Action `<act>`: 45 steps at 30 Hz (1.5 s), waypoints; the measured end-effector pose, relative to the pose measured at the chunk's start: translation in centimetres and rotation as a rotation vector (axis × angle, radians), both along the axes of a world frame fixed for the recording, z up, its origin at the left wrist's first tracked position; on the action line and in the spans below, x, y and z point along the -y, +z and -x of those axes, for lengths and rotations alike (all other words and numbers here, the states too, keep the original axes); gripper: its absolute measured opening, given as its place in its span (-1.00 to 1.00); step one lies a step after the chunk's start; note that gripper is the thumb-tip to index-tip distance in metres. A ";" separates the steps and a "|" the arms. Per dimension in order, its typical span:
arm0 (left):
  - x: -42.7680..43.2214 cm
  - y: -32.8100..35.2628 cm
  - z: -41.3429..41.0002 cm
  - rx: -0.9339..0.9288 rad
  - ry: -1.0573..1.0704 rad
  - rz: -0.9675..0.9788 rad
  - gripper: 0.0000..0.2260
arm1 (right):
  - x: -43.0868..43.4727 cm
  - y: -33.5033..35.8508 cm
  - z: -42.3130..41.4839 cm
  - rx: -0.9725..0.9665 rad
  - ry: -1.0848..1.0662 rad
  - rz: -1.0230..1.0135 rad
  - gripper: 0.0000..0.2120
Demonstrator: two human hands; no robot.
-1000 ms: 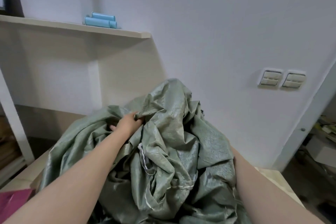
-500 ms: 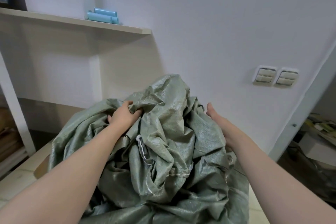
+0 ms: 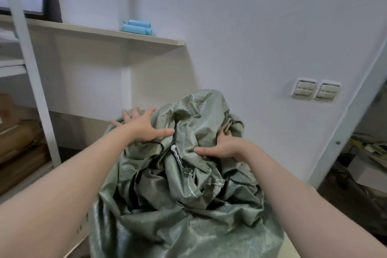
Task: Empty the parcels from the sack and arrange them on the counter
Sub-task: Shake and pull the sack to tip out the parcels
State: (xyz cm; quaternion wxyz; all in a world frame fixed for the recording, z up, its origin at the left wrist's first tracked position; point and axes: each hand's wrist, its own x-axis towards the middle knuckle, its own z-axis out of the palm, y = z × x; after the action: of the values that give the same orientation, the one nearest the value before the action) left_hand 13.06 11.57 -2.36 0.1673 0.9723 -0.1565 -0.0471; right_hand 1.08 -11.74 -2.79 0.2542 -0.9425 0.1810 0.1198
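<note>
Left hand [image 3: 144, 126] spread flat on sack [image 3: 188, 174], right hand [image 3: 225, 146] pinching fabric; find the mouth first, then tip.

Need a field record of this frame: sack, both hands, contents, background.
sack: green woven fabric, crumpled, bulky
left hand: fingers spread, pressing flat on the sack's top
right hand: grips a fold of the sack
contents: hidden by the fabric
shelf: blue rolls on it
wall: two switches at right
</note>
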 end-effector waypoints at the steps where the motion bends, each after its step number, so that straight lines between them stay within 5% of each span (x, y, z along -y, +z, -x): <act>1: -0.9 -0.3 0.0 -0.057 -0.014 -0.047 0.17 | -0.7 -1.0 -0.1 -0.077 0.025 0.111 0.37; 5: -3.2 -1.8 0.8 -0.198 -0.086 -0.195 0.25 | -3.2 -5.2 -0.4 -0.248 -0.069 0.373 0.12; 7: -3.2 -3.2 1.5 -0.250 -0.123 -0.259 0.21 | -4.6 -6.0 -0.1 -0.197 -0.151 0.406 -0.25; 9: -2.6 -4.7 2.1 -0.244 -0.116 -0.280 0.17 | -5.8 -6.4 0.4 -0.049 -0.174 0.452 -0.82; 10: -2.2 -5.4 2.3 -0.210 -0.094 -0.265 0.09 | -6.1 -6.5 0.5 0.014 -0.195 0.422 -0.93; 13: -1.5 -6.0 2.6 -0.056 0.012 -0.153 -0.36 | -6.4 -5.9 0.7 0.199 -0.362 0.198 -0.86; 15: -1.3 -5.9 2.0 0.074 0.062 0.059 -0.57 | -6.2 -4.6 0.8 0.415 -0.457 0.063 -0.93; 16: -1.1 -5.6 1.7 0.127 0.067 0.225 -0.62 | -6.0 -3.7 0.7 0.507 -0.497 -0.019 -0.80; 21: 1.0 -1.2 1.9 0.209 0.041 0.792 -0.60 | -4.9 1.3 -0.3 0.884 -0.599 -0.279 -0.65; 33: 4.9 6.1 4.0 0.306 -0.136 1.240 -0.59 | -2.4 9.6 1.5 1.440 -0.458 -0.404 -0.77; 38: 4.9 4.1 2.4 0.255 -0.052 1.076 -0.51 | -1.5 7.1 0.3 1.309 -0.422 -0.491 -0.75; 42: 3.8 2.0 2.1 -0.040 -0.014 0.942 -0.29 | 0.1 1.6 -1.6 0.846 -0.578 -0.244 -0.51; 45: 3.5 1.9 3.1 -0.043 -0.090 0.884 -0.06 | -0.1 -2.1 -1.8 0.606 -0.516 -0.200 -0.51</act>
State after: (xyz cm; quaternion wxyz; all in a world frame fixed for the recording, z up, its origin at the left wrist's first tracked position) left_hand 9.95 8.12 -0.50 0.5679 0.7984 -0.2002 -0.0029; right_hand 2.85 -11.65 -4.86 0.4081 -0.8294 0.3158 -0.2141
